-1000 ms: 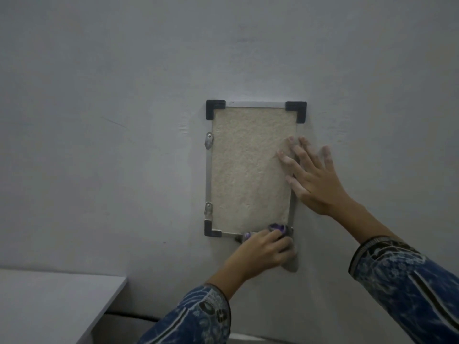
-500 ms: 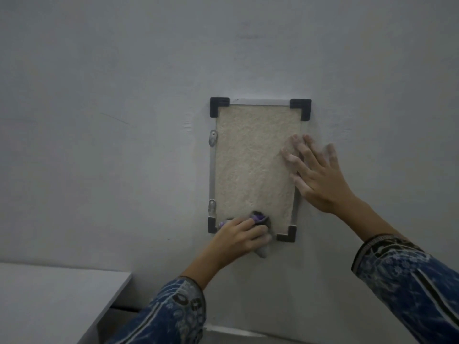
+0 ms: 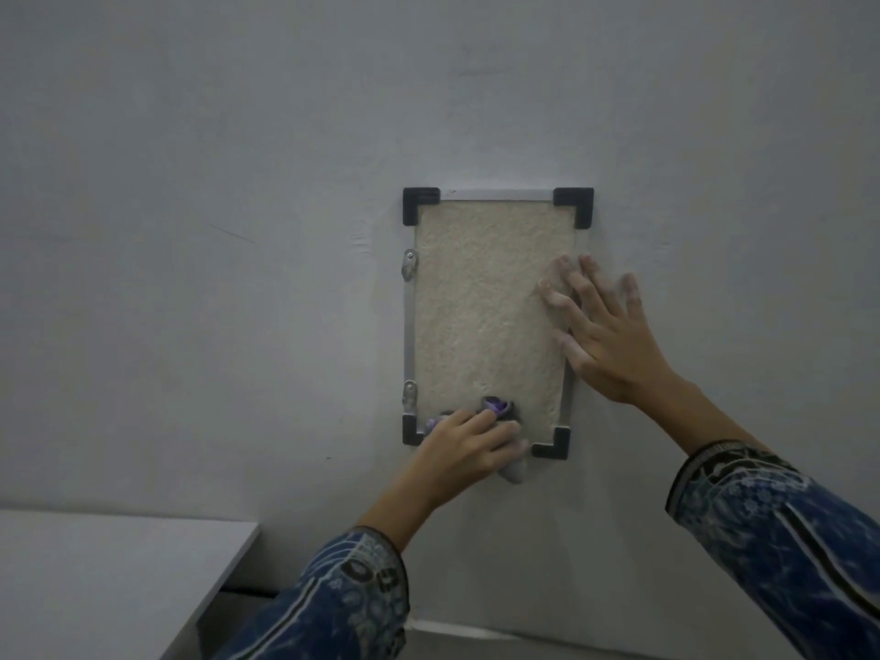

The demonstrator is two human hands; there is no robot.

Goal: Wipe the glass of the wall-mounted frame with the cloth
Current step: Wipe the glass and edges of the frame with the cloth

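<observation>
A tall rectangular frame [image 3: 495, 194] hangs on the grey wall, with a metal rim, black corner pieces and beige textured glass [image 3: 481, 302]. My left hand [image 3: 464, 450] presses a purple and grey cloth [image 3: 497, 405] against the glass near the bottom left corner; most of the cloth is hidden under the fingers, and a grey end hangs below the frame. My right hand [image 3: 607, 335] lies flat with spread fingers across the frame's right edge, partly on the glass and partly on the wall.
A white table top [image 3: 105, 578] juts out at the lower left, below and left of the frame. Two small metal clips [image 3: 408, 265] sit on the frame's left rim. Bare grey wall surrounds the frame.
My left hand has slid the cloth leftward along the bottom of the glass, uncovering the bottom right corner piece. My right hand has stayed on the right edge.
</observation>
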